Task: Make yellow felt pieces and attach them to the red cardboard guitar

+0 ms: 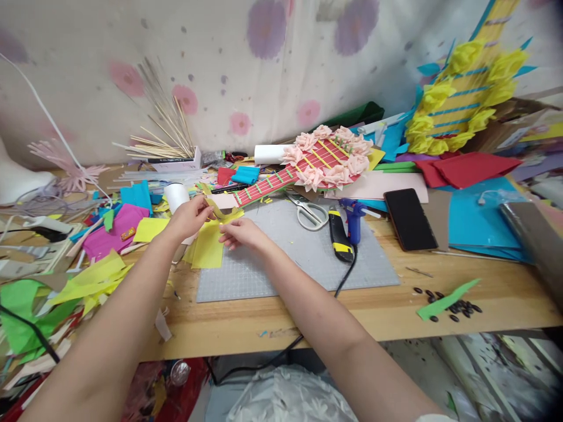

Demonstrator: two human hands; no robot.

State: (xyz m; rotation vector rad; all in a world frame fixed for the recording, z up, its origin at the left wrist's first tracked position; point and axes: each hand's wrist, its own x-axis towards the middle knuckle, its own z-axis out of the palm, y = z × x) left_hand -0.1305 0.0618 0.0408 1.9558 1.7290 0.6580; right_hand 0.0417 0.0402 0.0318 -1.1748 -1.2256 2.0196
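On the left part of the grey cutting mat, my left hand [192, 218] pinches a folded strip of yellow crepe paper [215, 209] beside the pale end of a paper guitar neck. My right hand [241, 233] is just to the right and slightly nearer me, its fingers drawn together by the strip's lower edge; what lies between them is too small to tell. Beneath both hands lie yellow paper sheets [207, 249]. The red paper guitar [281, 181], with green and yellow strips and pink paper roses around its body, rests at the back of the mat.
Scissors [313, 214], a yellow-black utility knife [339, 237] and a blue glue gun [353, 220] lie on the mat [281, 264]. A phone [410, 220] and black beads [460, 308] are at right. Paper scraps [94, 278] crowd the left; a yellow-flowered paper guitar [460, 108] leans behind.
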